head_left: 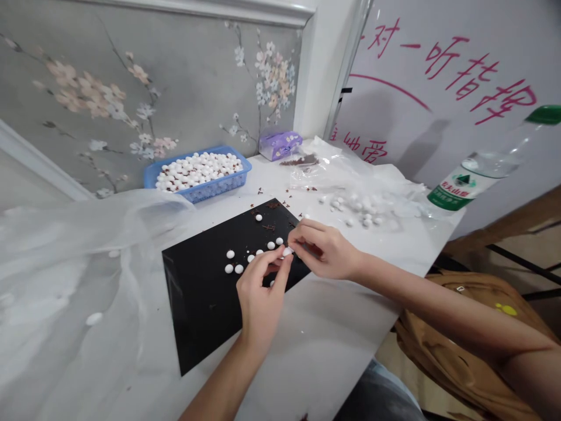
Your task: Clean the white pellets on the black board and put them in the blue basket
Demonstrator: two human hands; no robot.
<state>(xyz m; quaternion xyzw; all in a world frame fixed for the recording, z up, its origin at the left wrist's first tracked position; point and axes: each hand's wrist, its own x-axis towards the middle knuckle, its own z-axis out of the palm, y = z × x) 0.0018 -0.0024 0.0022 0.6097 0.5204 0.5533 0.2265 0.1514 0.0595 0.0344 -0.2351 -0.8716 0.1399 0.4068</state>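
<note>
Left hand (259,290) and right hand (322,250) — fingertips pinched together on one white bead (287,251) — meet above the black mat's (201,292) far-right edge, wrists angled inward.

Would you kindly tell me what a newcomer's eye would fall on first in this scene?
First, the left hand and right hand meeting over the black mat at table centre, pinching one small white piece between them. Next, the blue basket heaped with white pieces by the flowered wall, and the green-capped bottle at the right edge.

Home rm: floral wallpaper (131,88), marble table (333,327)
</note>
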